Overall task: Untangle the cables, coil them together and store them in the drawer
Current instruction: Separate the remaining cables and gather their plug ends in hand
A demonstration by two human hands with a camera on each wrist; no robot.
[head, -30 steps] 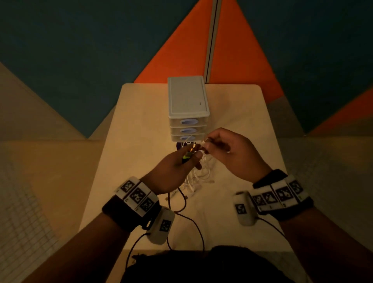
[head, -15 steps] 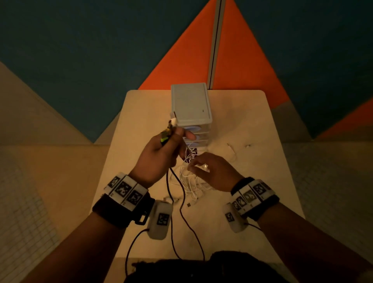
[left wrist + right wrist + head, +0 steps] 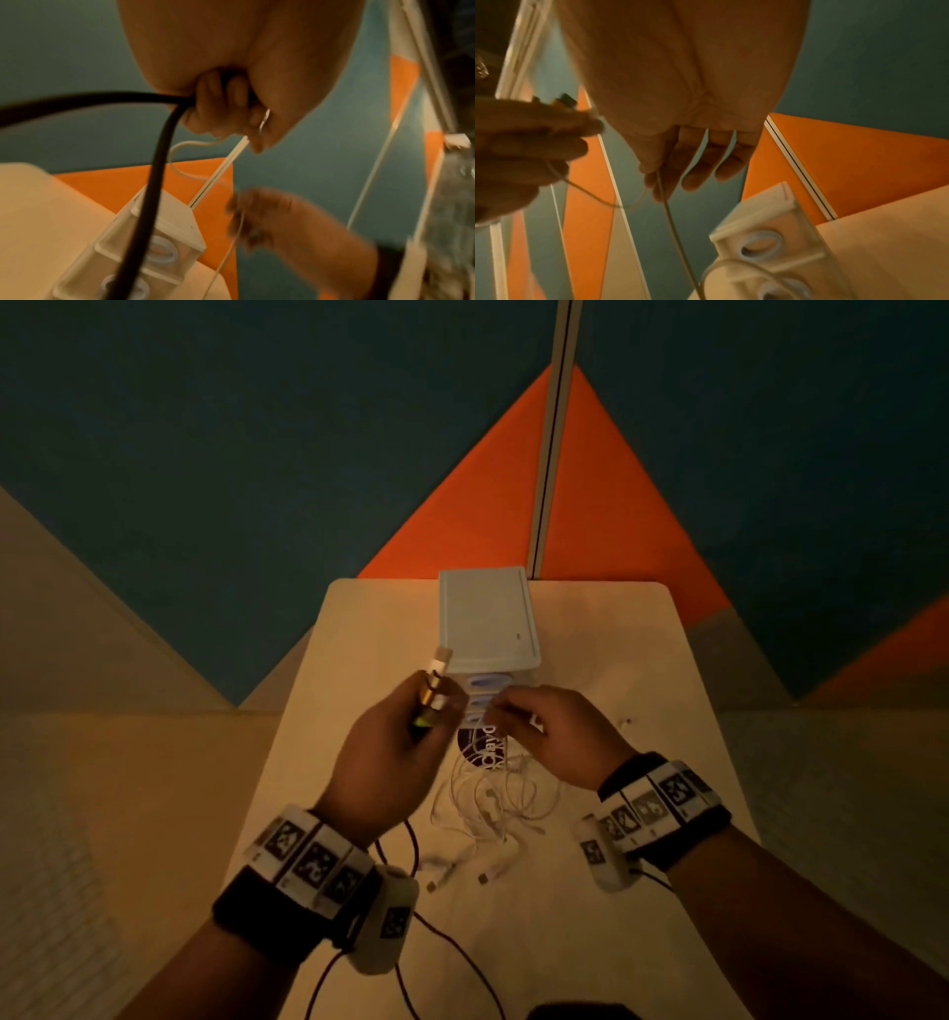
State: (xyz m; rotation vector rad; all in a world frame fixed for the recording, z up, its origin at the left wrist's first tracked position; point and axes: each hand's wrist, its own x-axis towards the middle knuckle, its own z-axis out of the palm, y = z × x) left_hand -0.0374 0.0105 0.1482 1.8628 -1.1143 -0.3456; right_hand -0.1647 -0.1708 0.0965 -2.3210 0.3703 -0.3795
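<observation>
Dimly lit, a table (image 3: 590, 942) carries a drawer unit (image 3: 488, 618) at its far middle. Just in front of the unit, white cables (image 3: 493, 803) lie tangled, with a black cable (image 3: 411, 845) trailing nearer. The left hand (image 3: 395, 752), raised left of the unit, clenches several plug ends. The right hand (image 3: 554, 737), nearer the tangle directly below it, pinches one white strand that runs leftward toward the left hand.

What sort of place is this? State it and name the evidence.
Probably an office or studio workspace, not a home. A small light table stands against teal and orange wall panels, and it carries a plastic mini drawer unit and a tangle of white cables. That is only a guess.
</observation>
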